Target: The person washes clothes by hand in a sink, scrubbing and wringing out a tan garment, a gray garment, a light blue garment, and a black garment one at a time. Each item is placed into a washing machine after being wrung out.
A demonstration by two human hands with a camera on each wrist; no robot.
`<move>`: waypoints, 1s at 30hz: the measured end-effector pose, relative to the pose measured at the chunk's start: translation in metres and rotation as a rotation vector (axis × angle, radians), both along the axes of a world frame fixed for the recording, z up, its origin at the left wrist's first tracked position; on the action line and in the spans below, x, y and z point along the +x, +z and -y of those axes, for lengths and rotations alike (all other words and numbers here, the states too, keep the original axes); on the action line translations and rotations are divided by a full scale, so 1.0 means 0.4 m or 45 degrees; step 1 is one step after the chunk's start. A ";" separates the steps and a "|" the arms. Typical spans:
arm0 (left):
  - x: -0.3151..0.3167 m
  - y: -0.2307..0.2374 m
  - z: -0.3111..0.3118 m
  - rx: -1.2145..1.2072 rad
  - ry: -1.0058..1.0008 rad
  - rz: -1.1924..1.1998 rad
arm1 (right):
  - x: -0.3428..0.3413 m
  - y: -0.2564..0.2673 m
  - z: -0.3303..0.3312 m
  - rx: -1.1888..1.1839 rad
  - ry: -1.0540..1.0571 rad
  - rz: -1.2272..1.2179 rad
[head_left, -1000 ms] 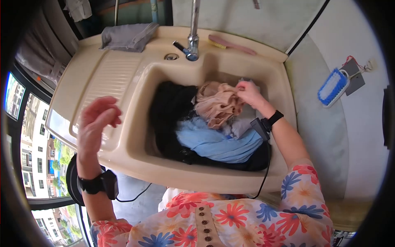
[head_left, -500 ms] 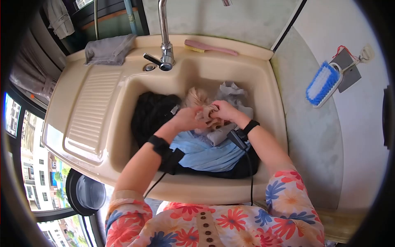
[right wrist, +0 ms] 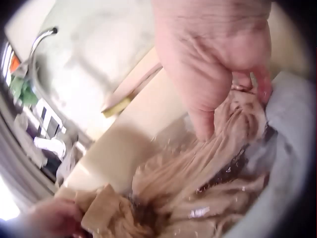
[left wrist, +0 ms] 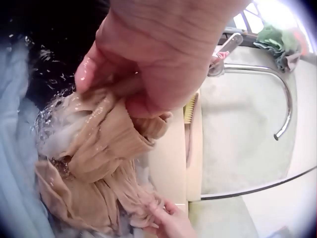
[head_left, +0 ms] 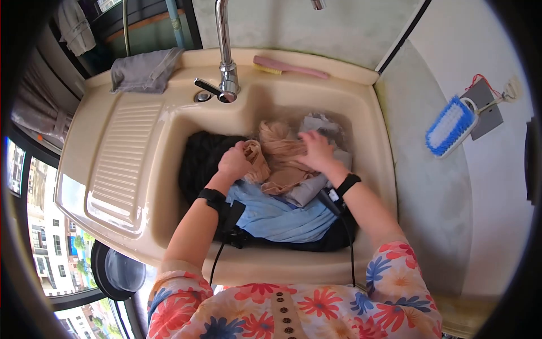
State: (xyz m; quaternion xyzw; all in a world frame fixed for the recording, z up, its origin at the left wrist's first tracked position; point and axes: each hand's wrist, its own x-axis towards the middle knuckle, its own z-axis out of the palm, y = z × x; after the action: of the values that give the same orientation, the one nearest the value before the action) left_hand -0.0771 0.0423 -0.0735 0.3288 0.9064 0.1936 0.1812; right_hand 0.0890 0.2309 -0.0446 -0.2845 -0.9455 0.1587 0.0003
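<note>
A wet tan garment [head_left: 285, 171] stretches between my two hands over the sink basin [head_left: 370, 147]. My left hand [head_left: 234, 163] grips a bunched, gathered end of it; in the left wrist view the thumb and fingers close round the folds. On the other side, my right hand [head_left: 317, 151] pinches the cloth between thumb and fingers, as the right wrist view shows. Water shines around the tan folds [left wrist: 94, 158]. Below the hands lies a light blue cloth [head_left: 282, 217], with black fabric [head_left: 206, 161] to its left and grey cloth [head_left: 307, 192] beside the right wrist.
A chrome faucet [head_left: 227, 73] rises behind the basin. The back ledge bears a pink brush [head_left: 291, 66] and a grey cloth [head_left: 145, 70]. Left of the basin is a ribbed drainboard [head_left: 121, 164]. A blue-and-white brush [head_left: 451, 127] hangs on the right wall.
My left hand has come from above the drainboard to the tan garment and taken hold of it. Since half a second ago, the hands have moved apart, spreading the bunched garment between them.
</note>
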 end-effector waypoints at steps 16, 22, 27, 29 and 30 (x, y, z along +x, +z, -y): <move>0.064 0.079 -0.012 -0.269 -0.602 0.006 | -0.023 -0.094 0.029 -0.118 0.423 0.605; -0.015 0.396 0.045 0.504 -0.112 0.250 | -0.017 0.013 -0.046 -0.534 0.368 0.329; -0.018 0.659 0.079 1.351 -0.162 0.728 | -0.049 0.089 0.008 -0.489 0.615 -0.244; -0.014 0.741 0.097 1.508 -0.223 0.751 | -0.077 0.109 0.037 -0.613 0.674 -0.364; -0.020 0.772 0.105 1.556 -0.250 0.767 | -0.093 0.115 0.056 -0.613 0.682 -0.362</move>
State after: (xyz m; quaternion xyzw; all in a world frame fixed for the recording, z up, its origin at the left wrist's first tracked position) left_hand -0.0850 0.0005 0.2352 0.3845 0.5108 0.7356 0.2239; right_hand 0.0518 0.2087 0.0012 0.0054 -0.9125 0.4083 0.0232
